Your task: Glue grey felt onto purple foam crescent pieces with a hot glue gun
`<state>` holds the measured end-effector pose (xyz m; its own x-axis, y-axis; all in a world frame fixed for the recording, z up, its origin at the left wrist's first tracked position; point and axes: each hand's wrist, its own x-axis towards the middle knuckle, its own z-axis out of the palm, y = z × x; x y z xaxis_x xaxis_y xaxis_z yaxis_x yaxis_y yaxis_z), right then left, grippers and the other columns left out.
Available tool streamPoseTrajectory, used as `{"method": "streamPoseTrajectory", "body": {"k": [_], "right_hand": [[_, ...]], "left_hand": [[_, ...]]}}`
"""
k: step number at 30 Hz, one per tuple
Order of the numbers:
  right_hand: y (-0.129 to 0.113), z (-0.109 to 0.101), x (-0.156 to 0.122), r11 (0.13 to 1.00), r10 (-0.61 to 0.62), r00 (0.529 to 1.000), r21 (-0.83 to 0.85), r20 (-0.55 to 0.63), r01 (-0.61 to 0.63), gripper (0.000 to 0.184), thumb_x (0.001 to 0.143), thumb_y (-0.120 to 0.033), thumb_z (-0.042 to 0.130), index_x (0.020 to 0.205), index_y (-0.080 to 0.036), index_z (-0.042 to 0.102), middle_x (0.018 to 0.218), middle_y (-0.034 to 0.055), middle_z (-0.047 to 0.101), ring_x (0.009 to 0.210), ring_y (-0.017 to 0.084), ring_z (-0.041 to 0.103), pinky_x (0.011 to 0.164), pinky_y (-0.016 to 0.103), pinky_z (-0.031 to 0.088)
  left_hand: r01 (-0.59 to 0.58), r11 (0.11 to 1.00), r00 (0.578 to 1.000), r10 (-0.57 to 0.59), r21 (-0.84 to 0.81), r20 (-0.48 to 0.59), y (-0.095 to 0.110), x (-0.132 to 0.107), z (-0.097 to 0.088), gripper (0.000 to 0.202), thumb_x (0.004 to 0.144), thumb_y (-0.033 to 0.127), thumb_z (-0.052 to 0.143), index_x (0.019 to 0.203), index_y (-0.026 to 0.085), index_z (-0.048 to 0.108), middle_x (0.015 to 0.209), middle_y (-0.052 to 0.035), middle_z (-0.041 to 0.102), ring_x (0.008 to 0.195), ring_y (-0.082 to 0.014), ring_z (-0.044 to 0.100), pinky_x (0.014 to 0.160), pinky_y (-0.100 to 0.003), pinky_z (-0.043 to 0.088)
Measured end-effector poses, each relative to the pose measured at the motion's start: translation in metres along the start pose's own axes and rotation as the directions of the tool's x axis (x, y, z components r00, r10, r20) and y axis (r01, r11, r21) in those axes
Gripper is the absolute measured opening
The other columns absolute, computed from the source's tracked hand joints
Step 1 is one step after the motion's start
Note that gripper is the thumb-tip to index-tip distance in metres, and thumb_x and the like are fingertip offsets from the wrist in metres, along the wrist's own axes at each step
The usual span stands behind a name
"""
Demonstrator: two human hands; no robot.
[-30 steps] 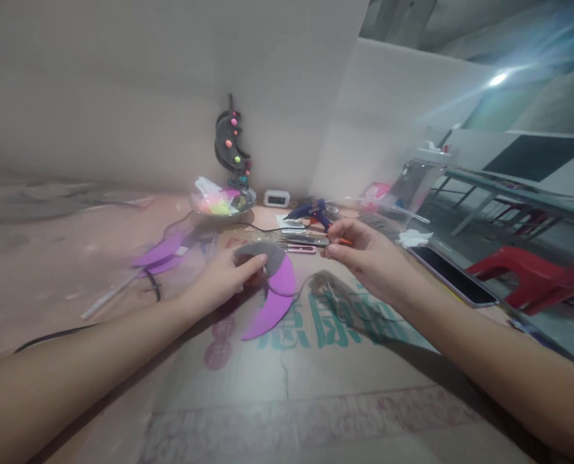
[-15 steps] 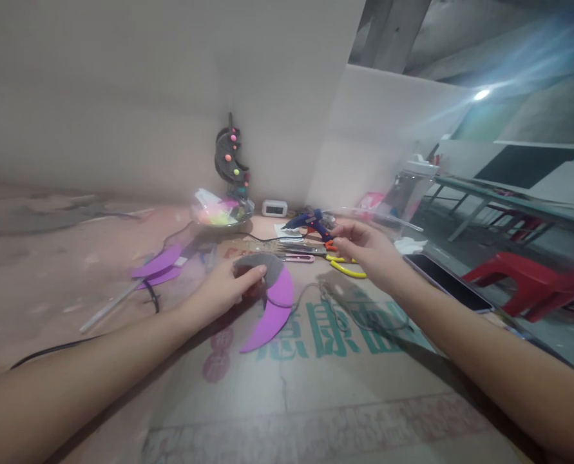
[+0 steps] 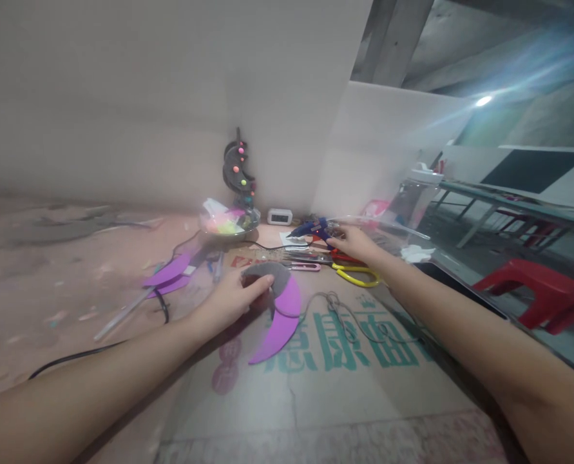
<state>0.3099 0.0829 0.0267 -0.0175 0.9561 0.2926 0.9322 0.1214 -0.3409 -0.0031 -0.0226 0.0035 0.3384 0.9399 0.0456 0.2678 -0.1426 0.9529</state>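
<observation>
My left hand [image 3: 231, 298] pinches the upper end of a crescent-shaped piece [image 3: 287, 299], grey at the top and purple below, with its purple tip pointing down over the cardboard. A thin grey cord [image 3: 332, 299] runs from beside it across the cardboard. Farther back, my right hand [image 3: 357, 245] has its fingers closed around the handle of a blue hot glue gun [image 3: 313, 228], whose nozzle points left above a small white paper [image 3: 294, 241]. Yellow-handled scissors [image 3: 357, 276] and a pink cutter [image 3: 306, 267] lie just in front of the gun.
A decorated dark crescent [image 3: 236, 169] stands by the wall behind a clear bowl [image 3: 229, 233] of craft bits. A small white clock [image 3: 279, 216] sits alongside. Purple pieces [image 3: 171, 270] and a glue stick [image 3: 122, 314] lie left; a bottle [image 3: 412, 196] and phone [image 3: 460, 287] are right.
My right hand has moved forward onto the glue gun's handle and closed on it. The left hand still holds the crescent piece. The view has shifted slightly.
</observation>
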Motion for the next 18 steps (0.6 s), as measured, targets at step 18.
{"method": "streamPoseTrajectory", "body": {"k": [18], "right_hand": [[-0.043, -0.013, -0.003, 0.97, 0.06, 0.997, 0.233, 0.048, -0.07, 0.021, 0.083, -0.031, 0.059, 0.091, -0.013, 0.067, 0.075, 0.0072, 0.074, 0.066, 0.017, 0.067, 0.063, 0.024, 0.05]], "left_hand": [[-0.014, 0.999, 1.0, 0.014, -0.031, 0.002, -0.002, 0.001, 0.0, 0.034, 0.084, 0.045, 0.056, 0.065, 0.017, 0.054, 0.057, 0.0028, 0.051, 0.053, -0.0106, 0.045, 0.046, -0.021, 0.031]]}}
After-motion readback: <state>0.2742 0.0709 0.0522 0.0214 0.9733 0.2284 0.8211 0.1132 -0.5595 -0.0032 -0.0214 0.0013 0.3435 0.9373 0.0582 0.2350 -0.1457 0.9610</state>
